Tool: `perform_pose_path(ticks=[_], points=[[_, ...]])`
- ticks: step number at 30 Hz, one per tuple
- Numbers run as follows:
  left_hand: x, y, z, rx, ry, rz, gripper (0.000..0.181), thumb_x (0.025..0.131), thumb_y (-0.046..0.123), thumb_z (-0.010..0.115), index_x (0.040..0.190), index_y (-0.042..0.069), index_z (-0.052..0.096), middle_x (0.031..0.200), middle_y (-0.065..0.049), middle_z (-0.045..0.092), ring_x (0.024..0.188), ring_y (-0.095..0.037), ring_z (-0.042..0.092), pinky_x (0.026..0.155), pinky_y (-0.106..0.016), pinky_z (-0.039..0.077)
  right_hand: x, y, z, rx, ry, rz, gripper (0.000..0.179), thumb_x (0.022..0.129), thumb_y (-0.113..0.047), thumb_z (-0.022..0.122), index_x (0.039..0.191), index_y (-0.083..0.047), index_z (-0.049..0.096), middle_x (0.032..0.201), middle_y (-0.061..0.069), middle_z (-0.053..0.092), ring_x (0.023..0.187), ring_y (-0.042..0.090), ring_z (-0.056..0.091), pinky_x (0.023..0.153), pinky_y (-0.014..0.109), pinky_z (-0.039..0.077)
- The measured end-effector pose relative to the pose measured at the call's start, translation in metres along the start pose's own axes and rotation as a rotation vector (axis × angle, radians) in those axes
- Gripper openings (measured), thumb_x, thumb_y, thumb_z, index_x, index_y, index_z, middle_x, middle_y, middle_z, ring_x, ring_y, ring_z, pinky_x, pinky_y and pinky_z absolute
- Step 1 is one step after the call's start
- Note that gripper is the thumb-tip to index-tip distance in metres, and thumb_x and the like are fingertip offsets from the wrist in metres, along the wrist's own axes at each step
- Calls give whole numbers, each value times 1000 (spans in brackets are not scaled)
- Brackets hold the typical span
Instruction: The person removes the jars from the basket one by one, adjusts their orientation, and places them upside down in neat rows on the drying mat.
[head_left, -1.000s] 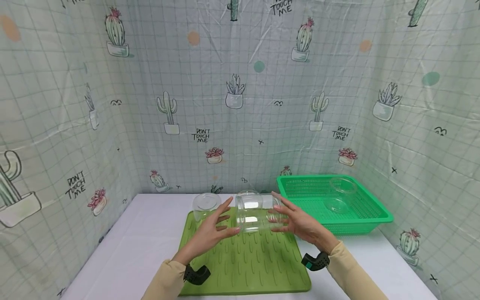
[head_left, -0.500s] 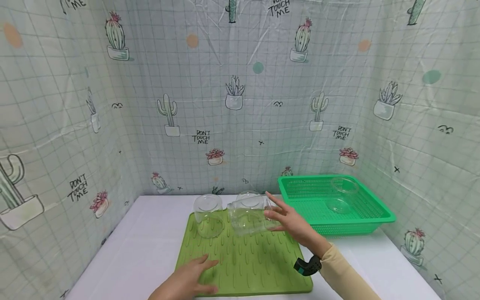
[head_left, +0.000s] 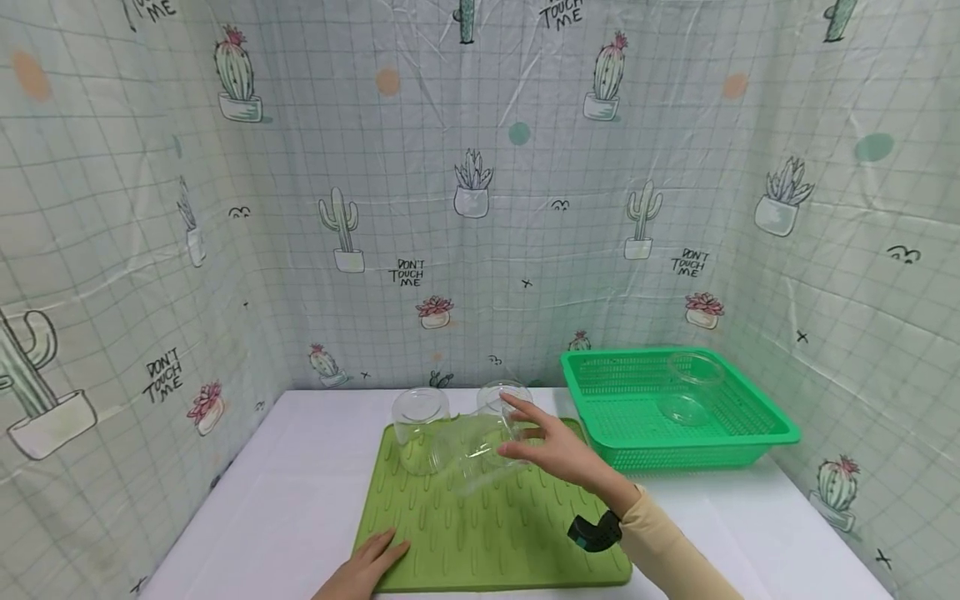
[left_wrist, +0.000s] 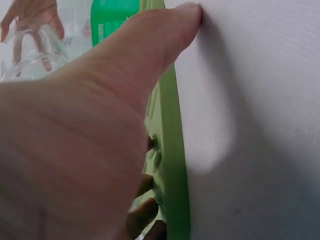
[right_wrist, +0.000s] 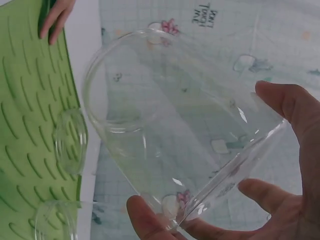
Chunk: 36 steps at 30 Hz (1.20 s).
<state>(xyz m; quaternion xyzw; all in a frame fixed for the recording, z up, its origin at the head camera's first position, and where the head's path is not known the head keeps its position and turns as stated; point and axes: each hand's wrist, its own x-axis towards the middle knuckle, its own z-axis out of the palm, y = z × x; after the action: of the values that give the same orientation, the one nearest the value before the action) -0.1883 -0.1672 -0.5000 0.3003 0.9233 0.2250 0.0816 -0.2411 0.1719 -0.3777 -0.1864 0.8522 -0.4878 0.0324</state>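
Observation:
My right hand [head_left: 558,454] grips a clear jar [right_wrist: 175,115] around its base end, fingers and thumb spread on its sides. The jar hangs tilted over the green mat [head_left: 525,542], its open mouth toward the lower left in the head view. My left hand [head_left: 367,567] rests at the mat's front left edge and holds nothing; in the left wrist view its thumb reaches past the mat's side over the white table. Two more clear jars stand mouth down at the back of the mat, one jar [head_left: 420,408] at left and one jar [head_left: 506,392] behind the held one.
A green plastic basket [head_left: 622,457] stands at the back right beside the mat, with one clear jar [head_left: 692,392] inside. White cloth covers the table [head_left: 255,500]. A cactus-print curtain [head_left: 480,317] closes off the back and both sides.
The left hand has let go of the jar and drawn back to the mat's front left. The right hand has moved left with the jar, tipping its mouth downward.

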Motion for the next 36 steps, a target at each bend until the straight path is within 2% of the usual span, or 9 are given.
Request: perform_pose_path(ticks=[5, 10, 13, 17, 19, 22, 28, 33, 36], points=[[-2, -2, 3, 5, 33, 11, 86, 80, 61, 67, 141, 4, 46, 144, -29, 40, 126, -56, 40, 78, -66, 46, 6, -8, 18, -114, -32, -66, 78, 84, -47, 72, 149, -43, 29, 155, 4, 33, 131, 39, 46, 92, 55, 47], [-2, -1, 4, 28, 64, 19, 88, 77, 64, 68, 141, 7, 47, 144, -27, 41, 124, -53, 42, 74, -64, 47, 14, -18, 33, -248, -50, -136, 78, 82, -49, 73, 149, -41, 33, 155, 6, 34, 137, 35, 39, 100, 56, 42], [-2, -1, 6, 24, 76, -1, 87, 77, 65, 67, 140, 8, 48, 143, -26, 42, 124, -52, 43, 74, -64, 46, 18, -22, 44, -327, -53, -158, 80, 80, -52, 74, 149, -37, 36, 152, 12, 36, 139, 36, 37, 101, 57, 42], [-1, -2, 11, 8, 104, -46, 88, 75, 66, 69, 138, 6, 50, 139, -27, 42, 122, -53, 44, 77, -66, 44, 23, -25, 61, -434, -61, -178, 82, 79, -54, 74, 148, -31, 39, 148, 17, 40, 131, 38, 46, 96, 55, 46], [1, -8, 18, 1, 105, -78, 89, 75, 66, 69, 138, 7, 50, 139, -27, 41, 123, -53, 43, 80, -68, 43, 26, -26, 69, -478, -62, -190, 81, 78, -54, 75, 148, -30, 41, 147, 18, 41, 129, 38, 48, 95, 54, 47], [2, -8, 19, -16, 96, -103, 89, 74, 66, 70, 138, 8, 50, 139, -27, 40, 124, -53, 41, 82, -69, 42, 28, -27, 82, -555, -54, -191, 83, 76, -57, 75, 147, -32, 42, 146, 17, 43, 126, 39, 50, 93, 55, 49], [0, -5, 15, 13, 136, -54, 87, 74, 66, 70, 130, 2, 50, 133, -27, 43, 119, -52, 45, 76, -65, 46, 33, -26, 103, -595, -11, -213, 79, 73, -59, 76, 140, -26, 50, 147, 14, 44, 123, 41, 52, 85, 54, 52], [0, -4, 13, 0, 99, -71, 87, 75, 65, 69, 130, 2, 47, 134, -27, 42, 118, -52, 45, 77, -65, 46, 36, -22, 113, -547, 9, -253, 68, 77, -59, 72, 130, -22, 56, 149, 13, 41, 127, 35, 50, 91, 51, 51], [-1, -5, 12, 17, 116, -43, 86, 76, 65, 69, 130, 2, 48, 133, -27, 42, 116, -52, 47, 77, -64, 46, 37, -19, 117, -523, 9, -270, 68, 79, -60, 70, 132, -20, 55, 151, 14, 38, 131, 34, 47, 97, 51, 48]])
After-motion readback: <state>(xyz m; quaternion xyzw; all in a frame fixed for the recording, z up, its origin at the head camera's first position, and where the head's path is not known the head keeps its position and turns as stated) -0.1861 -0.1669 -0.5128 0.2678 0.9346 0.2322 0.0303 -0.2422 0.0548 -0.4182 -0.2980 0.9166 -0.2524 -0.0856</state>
